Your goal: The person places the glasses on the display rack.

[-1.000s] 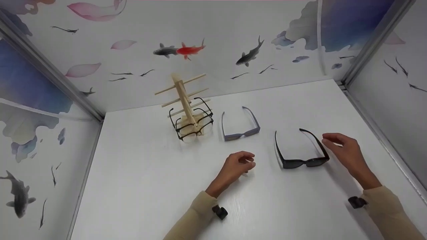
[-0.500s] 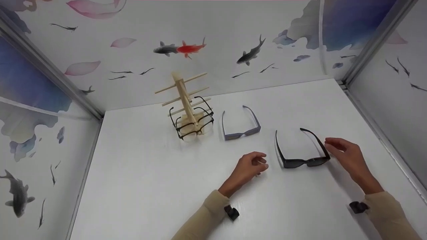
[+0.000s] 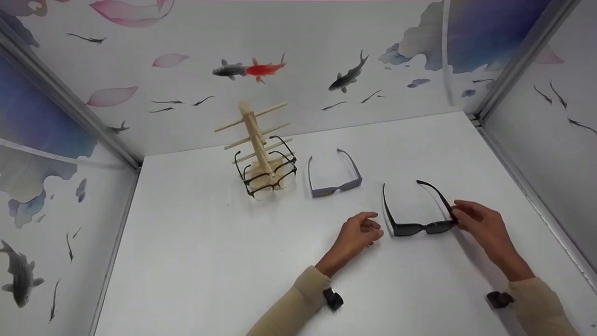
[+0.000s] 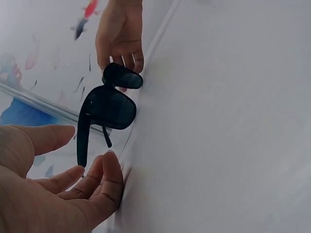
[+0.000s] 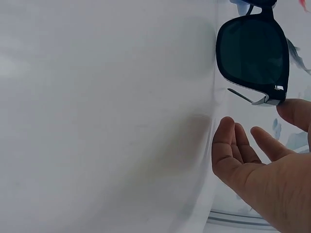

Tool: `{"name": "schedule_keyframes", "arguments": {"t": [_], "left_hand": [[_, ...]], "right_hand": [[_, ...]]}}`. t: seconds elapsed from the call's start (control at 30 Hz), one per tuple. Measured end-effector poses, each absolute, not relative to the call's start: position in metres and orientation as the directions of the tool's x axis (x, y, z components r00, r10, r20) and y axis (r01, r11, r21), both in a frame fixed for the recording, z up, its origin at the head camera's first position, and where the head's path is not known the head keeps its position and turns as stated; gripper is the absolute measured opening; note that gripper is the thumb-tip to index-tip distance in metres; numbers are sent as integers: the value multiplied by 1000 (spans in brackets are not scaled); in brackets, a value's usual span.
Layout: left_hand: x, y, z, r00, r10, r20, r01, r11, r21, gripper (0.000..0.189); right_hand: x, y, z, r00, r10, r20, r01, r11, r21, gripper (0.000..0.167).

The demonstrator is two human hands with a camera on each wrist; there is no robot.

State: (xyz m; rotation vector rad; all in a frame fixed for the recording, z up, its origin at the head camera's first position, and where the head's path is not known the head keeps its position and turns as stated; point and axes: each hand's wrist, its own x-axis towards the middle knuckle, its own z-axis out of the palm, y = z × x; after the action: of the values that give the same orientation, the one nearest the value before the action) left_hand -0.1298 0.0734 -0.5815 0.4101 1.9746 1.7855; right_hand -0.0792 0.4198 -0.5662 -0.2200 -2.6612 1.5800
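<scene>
Black sunglasses [image 3: 408,229] stand on the white table with their temples unfolded, lenses toward me. My right hand [image 3: 482,224] is at their right corner. In the right wrist view its thumb [image 5: 295,112] meets the hinge corner of the frame, while the other fingers stay loosely bent and apart from it. Just left of the sunglasses hovers my left hand [image 3: 353,240], holding nothing. Its thumb and fingers are spread around the left temple [image 4: 83,141] in the left wrist view; whether they touch it I cannot tell.
Purple-grey sunglasses [image 3: 336,189] lie unfolded behind my left hand. Farther left, a wooden rack [image 3: 254,130] with crossbars carries two pairs of black-rimmed glasses [image 3: 261,190]. Printed panels enclose the table [image 3: 196,261] at the back and sides.
My left hand has moved right, up to the left side of the black sunglasses. The right hand has come slightly nearer and lower, onto their right corner. The glasses stay in place.
</scene>
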Motion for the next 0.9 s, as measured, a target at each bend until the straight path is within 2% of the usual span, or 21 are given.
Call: {"name": "schedule_keyframes", "arguments": {"t": [0.4,0.9], "left_hand": [[-131,93,-579,-854,495,-159,-132,88,987,68],[-133,99,-579,-864,481,-149,-176,-11,984,59]], "right_hand": [[-76,418,-566,-990,129,-48,97,404,-910,56],[-76,419,-565,-992,86,-98,115,227,-967,52]]}}
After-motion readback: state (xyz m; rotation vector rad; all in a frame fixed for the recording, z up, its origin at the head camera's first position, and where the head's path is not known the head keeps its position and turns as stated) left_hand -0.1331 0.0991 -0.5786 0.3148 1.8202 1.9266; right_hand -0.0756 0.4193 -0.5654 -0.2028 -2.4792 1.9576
